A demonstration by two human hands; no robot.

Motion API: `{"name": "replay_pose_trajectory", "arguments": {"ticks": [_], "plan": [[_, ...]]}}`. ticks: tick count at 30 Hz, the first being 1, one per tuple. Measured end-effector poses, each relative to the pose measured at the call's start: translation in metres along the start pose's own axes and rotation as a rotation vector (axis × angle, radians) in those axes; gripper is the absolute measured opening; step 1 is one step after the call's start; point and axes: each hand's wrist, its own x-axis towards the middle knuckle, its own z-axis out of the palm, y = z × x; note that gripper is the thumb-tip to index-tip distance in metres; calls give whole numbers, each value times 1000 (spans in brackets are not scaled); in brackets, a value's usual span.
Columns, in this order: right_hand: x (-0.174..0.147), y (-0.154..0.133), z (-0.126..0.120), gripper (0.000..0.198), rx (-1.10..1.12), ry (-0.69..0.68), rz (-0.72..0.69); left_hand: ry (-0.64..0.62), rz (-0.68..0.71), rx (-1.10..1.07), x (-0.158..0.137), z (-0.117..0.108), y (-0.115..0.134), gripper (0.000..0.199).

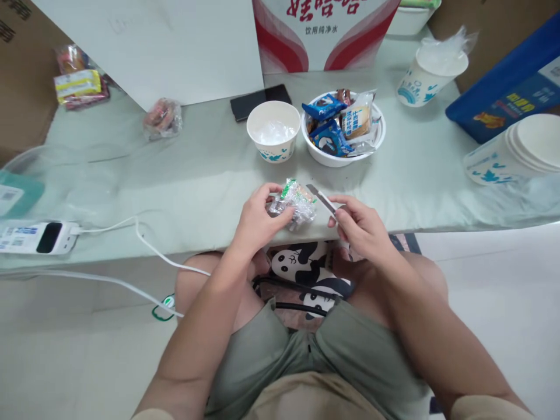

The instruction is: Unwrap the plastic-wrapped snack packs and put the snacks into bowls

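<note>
Near the front edge of the table, my left hand [266,214] grips a clear crinkled packet [298,203] with green print between thumb and fingers. What is inside the packet is hard to make out. Held in my right hand [359,224] is a slim craft knife [326,203], its dark blade tip pointing up and left, close to the packet's right side but apart from it. Just beyond the packet stands a paper cup [275,149] with clear plastic inside. A white bowl [335,158] of wrapped snacks sits to its right.
A dark phone [258,104] lies behind the cup. Stacked paper cups [494,160] and another paper cup [413,87] stand at right, by a blue box [507,81]. At left lie a wrapped snack [163,118] and a white power bank [44,238] with a cable [144,240].
</note>
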Motion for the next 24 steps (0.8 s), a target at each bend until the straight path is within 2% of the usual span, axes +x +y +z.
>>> {"name": "replay_pose_trajectory", "arguments": {"ticks": [3, 5, 11, 17, 24], "plan": [[-2, -8, 7, 34, -34, -11, -39, -4, 57, 56, -1, 1, -2, 35], [-2, -13, 9, 31, -97, -4, -47, -6, 82, 66, -1, 1, -3, 34], [-2, -16, 8, 31, -189, -56, -22, 14, 66, 85, 0, 1, -5, 32], [-11, -7, -5, 32, -264, -87, 31, 33, 13, 134, 2, 1, 0, 30], [-23, 3, -27, 31, -429, -75, 14, 46, -45, 176, 7, 3, 0, 32]]}}
